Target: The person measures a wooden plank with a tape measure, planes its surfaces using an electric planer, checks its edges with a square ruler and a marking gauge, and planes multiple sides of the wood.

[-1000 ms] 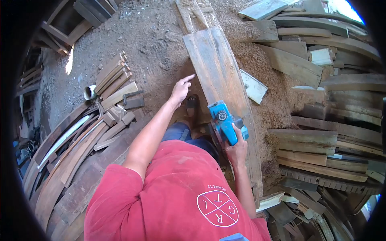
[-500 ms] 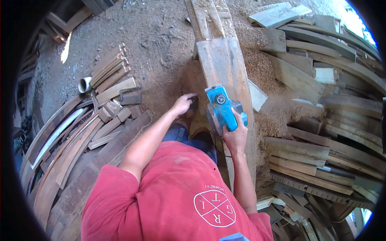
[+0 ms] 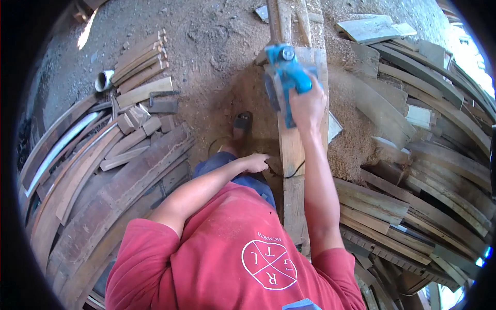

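While my R grip (image 3: 309, 106) is clamped round the rear handle of the blue power planer (image 3: 294, 76), my L grip (image 3: 257, 163) sits low, approx. in front of my thighs, fingers partly curled. Can't tell if L holds anything; a blk cord (image 3: 295, 173) loops nearby, across the near end of the board (image 3: 293, 151).

Planer pos.: far half of board, lengthwise, overhanging its L edge. Sl. blurred; can't tell if base touches wood all along. Board lies flat on a narrow plank counter (image 3: 295, 209), running straight out from me. Bare wood nr. the cord is pale/yellowish.

Surroundings: shavings (image 3: 352, 135) thick on ground, R side of counter. White-faced offcut (image 3: 334, 127) just beside board, R. Beyond, a big lumber stack (image 3: 380, 199), straight + curved pcs. L side: bundle of sticks (image 3: 138, 64), white pipe (image 3: 104, 81) at its near end, curved timbers (image 3: 77, 160) closer in. Sandalled foot (image 3: 242, 123) on dirt, L of counter.
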`<state>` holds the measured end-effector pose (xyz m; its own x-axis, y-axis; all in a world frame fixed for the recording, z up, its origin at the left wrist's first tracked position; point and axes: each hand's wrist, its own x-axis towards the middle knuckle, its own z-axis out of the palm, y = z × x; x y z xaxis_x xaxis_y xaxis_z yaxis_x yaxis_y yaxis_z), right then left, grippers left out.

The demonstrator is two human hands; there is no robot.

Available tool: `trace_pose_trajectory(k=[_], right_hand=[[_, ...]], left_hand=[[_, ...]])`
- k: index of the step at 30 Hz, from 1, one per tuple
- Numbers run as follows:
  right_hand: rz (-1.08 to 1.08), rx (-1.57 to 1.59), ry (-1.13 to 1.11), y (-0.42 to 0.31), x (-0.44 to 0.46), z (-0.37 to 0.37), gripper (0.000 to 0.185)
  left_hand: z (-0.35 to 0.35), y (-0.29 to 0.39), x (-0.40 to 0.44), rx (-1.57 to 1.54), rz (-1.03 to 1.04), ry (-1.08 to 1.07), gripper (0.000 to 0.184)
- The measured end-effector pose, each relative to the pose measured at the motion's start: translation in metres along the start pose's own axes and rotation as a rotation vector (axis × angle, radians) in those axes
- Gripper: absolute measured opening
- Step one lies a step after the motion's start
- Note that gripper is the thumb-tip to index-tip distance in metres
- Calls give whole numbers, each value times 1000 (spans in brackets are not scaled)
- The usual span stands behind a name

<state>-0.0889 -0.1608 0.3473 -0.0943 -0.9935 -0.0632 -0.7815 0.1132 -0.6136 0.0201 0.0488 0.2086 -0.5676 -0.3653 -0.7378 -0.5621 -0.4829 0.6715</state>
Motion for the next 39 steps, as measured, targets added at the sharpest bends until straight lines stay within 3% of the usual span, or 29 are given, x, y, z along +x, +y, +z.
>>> trace_pose_trajectory(k=[2, 4, 8, 10, 12, 15, 17, 21, 23, 31, 39], right_hand=[[-24, -10, 38, -11, 34, 11, 43], [-67, 25, 48, -26, 66, 18, 42], [-83, 149, -34, -1, 107, 27, 40], [-118, 63, 17, 0, 87, 11, 40], [-83, 17, -135, 11, 42, -19, 38], [25, 51, -163, 64, -59, -51, 38], [130, 19, -193, 103, -140, -77, 49], [68, 30, -56, 165, -274, -115, 53], [167, 71, -75, 170, -300, -126, 53], [85, 48, -33, 133, -221, -103, 53], [55, 5, -74, 91, -99, -65, 49]], left_hand=[[29, -35, 24, 40, 39, 5, 58], [31, -35, 19, 149, 200, -176, 54], [42, -41, -2, 239, 187, -198, 45], [49, -68, 1, 124, 155, 64, 41], [37, -75, -12, 51, 154, 214, 43], [24, -84, -30, -97, 119, 430, 43], [17, -92, -38, -135, 149, 572, 43], [13, -74, -63, -284, 85, 674, 46], [18, -61, -67, -258, 91, 681, 47], [47, -45, -31, -211, 162, 669, 49], [27, -31, -27, -51, 149, 663, 49]])
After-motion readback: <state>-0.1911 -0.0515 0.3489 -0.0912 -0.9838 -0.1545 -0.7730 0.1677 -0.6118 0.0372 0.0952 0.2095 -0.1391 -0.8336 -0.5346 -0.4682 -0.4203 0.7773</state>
